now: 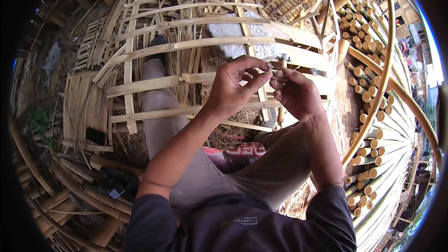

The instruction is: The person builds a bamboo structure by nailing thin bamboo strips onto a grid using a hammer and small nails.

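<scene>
My left hand (238, 84) and my right hand (296, 91) meet fingertip to fingertip above a bamboo slat frame. Both are closed in a pinch around something small and pale, too small to name. Beneath them lies the frame of split bamboo slats (158, 83), long crosspieces laid over upright strips, spanning my legs. A hammer (283, 58) shows its metal head just beyond my right fingers; my right hand hides part of its handle. Under the frame's far strips sits a pale stone block (228, 31).
Stacked bamboo poles (373, 149) fill the right side, with a bent bamboo strip (388, 42) arching before them. Slatted pieces (86, 105) lie at the left, near a dark flat object (96, 135). Loose bamboo (93, 200) is piled at lower left.
</scene>
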Tool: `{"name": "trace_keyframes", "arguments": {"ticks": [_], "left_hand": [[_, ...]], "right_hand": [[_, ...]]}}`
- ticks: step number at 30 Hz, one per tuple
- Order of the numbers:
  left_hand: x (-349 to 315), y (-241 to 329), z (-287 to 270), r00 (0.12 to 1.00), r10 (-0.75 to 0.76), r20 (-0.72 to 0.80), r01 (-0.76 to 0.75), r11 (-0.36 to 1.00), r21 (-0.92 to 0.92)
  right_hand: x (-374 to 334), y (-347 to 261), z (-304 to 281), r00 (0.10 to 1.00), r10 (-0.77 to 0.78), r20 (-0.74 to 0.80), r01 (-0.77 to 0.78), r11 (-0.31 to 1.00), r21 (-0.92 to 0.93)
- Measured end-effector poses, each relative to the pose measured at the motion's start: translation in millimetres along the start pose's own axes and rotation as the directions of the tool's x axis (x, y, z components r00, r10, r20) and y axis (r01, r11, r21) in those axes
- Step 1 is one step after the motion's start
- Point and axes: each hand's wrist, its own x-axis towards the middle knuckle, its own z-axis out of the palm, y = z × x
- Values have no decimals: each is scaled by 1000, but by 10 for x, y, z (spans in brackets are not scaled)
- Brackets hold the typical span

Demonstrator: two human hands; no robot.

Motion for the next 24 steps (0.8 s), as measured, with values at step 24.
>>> {"name": "trace_keyframes", "arguments": {"ticks": [24], "left_hand": [[1327,-338,-743,986,-75,-147,119,941,317]], "right_hand": [[41,-52,-82,995,-72,69,73,997,-11]]}}
